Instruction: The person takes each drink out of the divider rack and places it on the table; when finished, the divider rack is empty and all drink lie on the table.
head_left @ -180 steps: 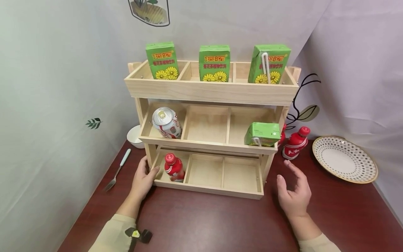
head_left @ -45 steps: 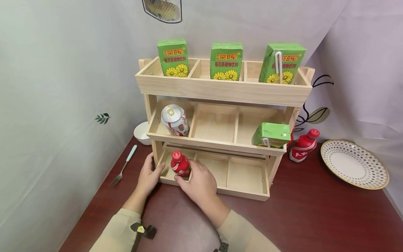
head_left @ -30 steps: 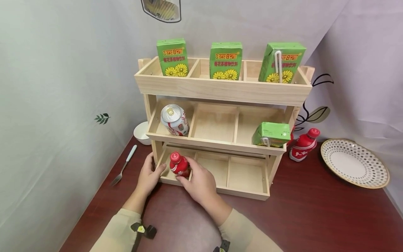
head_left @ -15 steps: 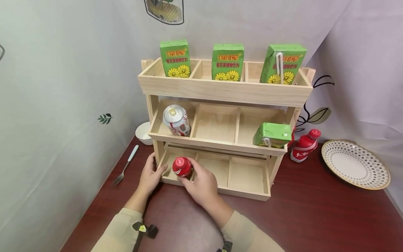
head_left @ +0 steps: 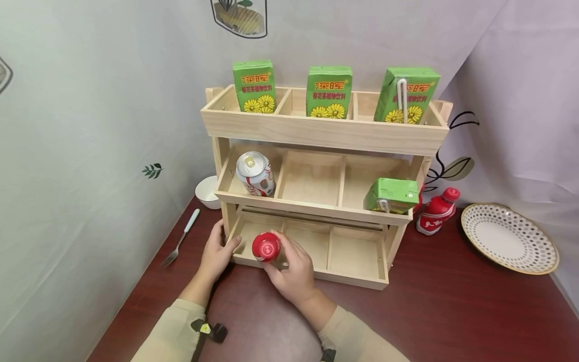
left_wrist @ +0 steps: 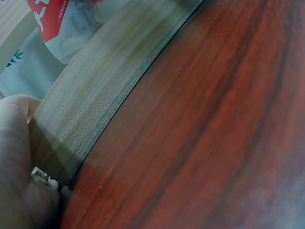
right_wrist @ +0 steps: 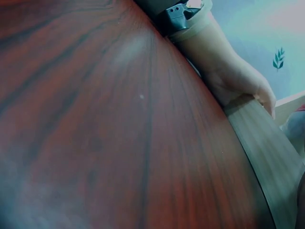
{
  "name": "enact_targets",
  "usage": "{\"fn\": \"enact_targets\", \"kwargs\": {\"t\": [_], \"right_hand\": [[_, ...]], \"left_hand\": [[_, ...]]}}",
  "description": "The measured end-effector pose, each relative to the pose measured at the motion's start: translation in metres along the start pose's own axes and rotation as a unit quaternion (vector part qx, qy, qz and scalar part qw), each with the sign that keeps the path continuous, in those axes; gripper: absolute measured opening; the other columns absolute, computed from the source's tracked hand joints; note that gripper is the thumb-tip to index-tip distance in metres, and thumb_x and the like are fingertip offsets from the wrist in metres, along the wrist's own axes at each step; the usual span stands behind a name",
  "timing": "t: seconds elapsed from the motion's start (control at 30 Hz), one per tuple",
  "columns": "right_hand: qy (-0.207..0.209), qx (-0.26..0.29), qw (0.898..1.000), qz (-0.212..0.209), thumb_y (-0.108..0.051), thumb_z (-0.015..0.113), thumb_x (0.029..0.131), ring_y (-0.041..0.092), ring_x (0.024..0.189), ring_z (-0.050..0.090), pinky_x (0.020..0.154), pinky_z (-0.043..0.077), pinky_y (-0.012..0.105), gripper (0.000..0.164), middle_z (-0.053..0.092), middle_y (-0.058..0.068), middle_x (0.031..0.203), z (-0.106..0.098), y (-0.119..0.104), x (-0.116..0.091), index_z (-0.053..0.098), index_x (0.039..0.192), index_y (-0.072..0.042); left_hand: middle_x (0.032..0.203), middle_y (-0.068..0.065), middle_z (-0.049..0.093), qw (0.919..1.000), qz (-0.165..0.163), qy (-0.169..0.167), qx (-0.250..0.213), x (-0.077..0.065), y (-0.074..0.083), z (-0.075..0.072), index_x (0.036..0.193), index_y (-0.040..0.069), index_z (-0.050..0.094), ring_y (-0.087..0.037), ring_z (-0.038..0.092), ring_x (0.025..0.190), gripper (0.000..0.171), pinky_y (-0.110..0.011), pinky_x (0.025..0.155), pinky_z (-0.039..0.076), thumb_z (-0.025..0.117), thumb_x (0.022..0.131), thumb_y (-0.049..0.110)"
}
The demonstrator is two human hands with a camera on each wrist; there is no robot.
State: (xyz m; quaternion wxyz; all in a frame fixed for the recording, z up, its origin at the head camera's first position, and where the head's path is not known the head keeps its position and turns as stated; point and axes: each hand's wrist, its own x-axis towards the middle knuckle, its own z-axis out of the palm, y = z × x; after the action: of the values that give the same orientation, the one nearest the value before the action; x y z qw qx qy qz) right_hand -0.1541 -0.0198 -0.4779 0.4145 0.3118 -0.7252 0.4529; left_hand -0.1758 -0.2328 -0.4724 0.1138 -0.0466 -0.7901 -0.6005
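Head view, clock from centre: gripping red-capped bottle near 7 with thumb and fingers of right hand, tipped with cap toward camera, over bottom tier's left compartment of three-tier wooden rack; can't tell whether touching compartment floor. Clasping bottom tier's left end between 7 and 8 with left hand. Showing upright chrysanthemum-tea cartons on top tier: left carton at 11, middle carton at 1, right carton at 2. Also showing soda can just past 9 and lying green carton at 3, both on middle tier; white bowl at 9, fork at 8, second red bottle just past 3, dotted plate between 3 and 4.

Left wrist view: showing bottle's red label between 10 and 11, behind front rail; gripping rail's end at 8.

Right wrist view: showing left hand clasping rail's corner at 2, beside table; can't tell right-hand grip here.
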Motion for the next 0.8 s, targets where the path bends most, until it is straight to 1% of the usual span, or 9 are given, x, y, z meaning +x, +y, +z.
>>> {"fn": "enact_targets", "kwargs": {"t": [0.1, 0.23, 0.37, 0.47, 0.63, 0.8], "right_hand": [[0.013, 0.000, 1.000, -0.015, -0.024, 0.080, 0.079, 0.025, 0.108, 0.063, 0.093, 0.048, 0.036, 0.063, 0.065, 0.012, 0.120, 0.000, 0.000, 0.001, 0.055, 0.129, 0.005], [0.024, -0.004, 0.999, -0.021, -0.025, 0.075, 0.083, 0.027, 0.106, 0.061, 0.092, 0.047, 0.037, 0.063, 0.062, 0.016, 0.124, -0.001, 0.000, 0.000, 0.052, 0.130, 0.009], [0.025, -0.008, 0.999, -0.021, -0.027, 0.068, 0.088, 0.029, 0.106, 0.058, 0.093, 0.045, 0.037, 0.061, 0.058, 0.018, 0.126, -0.003, 0.000, -0.004, 0.048, 0.129, 0.014], [0.023, -0.010, 0.999, -0.024, -0.029, 0.064, 0.090, 0.030, 0.108, 0.056, 0.095, 0.044, 0.037, 0.061, 0.057, 0.020, 0.125, -0.006, -0.002, -0.007, 0.046, 0.128, 0.016], [0.027, 0.001, 0.999, -0.033, -0.029, 0.067, 0.090, 0.031, 0.108, 0.056, 0.095, 0.045, 0.036, 0.064, 0.056, 0.023, 0.122, -0.010, -0.005, -0.012, 0.045, 0.129, 0.017], [0.009, 0.026, 0.999, -0.031, -0.028, 0.067, 0.090, 0.032, 0.110, 0.055, 0.098, 0.043, 0.035, 0.067, 0.054, 0.026, 0.121, -0.015, -0.009, -0.018, 0.041, 0.132, 0.018]], "left_hand": [[0.128, -0.027, 0.052, 1.0000, 0.001, -0.001, -0.001, 0.000, 0.001, -0.001, 0.141, 0.000, 0.038, -0.040, 0.054, 0.112, 0.057, -0.022, 0.086, 0.043, 0.063, 0.090, 0.001], [0.129, -0.027, 0.051, 1.0000, 0.005, -0.005, 0.001, -0.001, 0.003, -0.003, 0.142, -0.001, 0.037, -0.038, 0.053, 0.112, 0.057, -0.022, 0.087, 0.042, 0.062, 0.091, 0.004], [0.129, -0.024, 0.052, 0.9999, 0.006, 0.001, 0.013, -0.001, 0.005, -0.004, 0.142, 0.000, 0.038, -0.036, 0.052, 0.113, 0.056, -0.021, 0.088, 0.041, 0.063, 0.091, 0.004], [0.128, -0.024, 0.053, 0.9999, 0.003, 0.000, 0.012, -0.001, 0.006, -0.003, 0.142, 0.000, 0.038, -0.035, 0.053, 0.112, 0.056, -0.022, 0.088, 0.041, 0.062, 0.092, 0.004], [0.128, -0.026, 0.052, 0.9999, 0.002, -0.009, 0.007, -0.001, 0.006, -0.001, 0.143, -0.001, 0.036, -0.033, 0.053, 0.109, 0.056, -0.024, 0.087, 0.043, 0.061, 0.093, 0.005], [0.129, -0.024, 0.052, 0.9999, -0.004, 0.000, 0.012, -0.002, 0.005, -0.001, 0.143, -0.001, 0.037, -0.030, 0.053, 0.109, 0.055, -0.026, 0.088, 0.043, 0.060, 0.093, 0.004]]}}
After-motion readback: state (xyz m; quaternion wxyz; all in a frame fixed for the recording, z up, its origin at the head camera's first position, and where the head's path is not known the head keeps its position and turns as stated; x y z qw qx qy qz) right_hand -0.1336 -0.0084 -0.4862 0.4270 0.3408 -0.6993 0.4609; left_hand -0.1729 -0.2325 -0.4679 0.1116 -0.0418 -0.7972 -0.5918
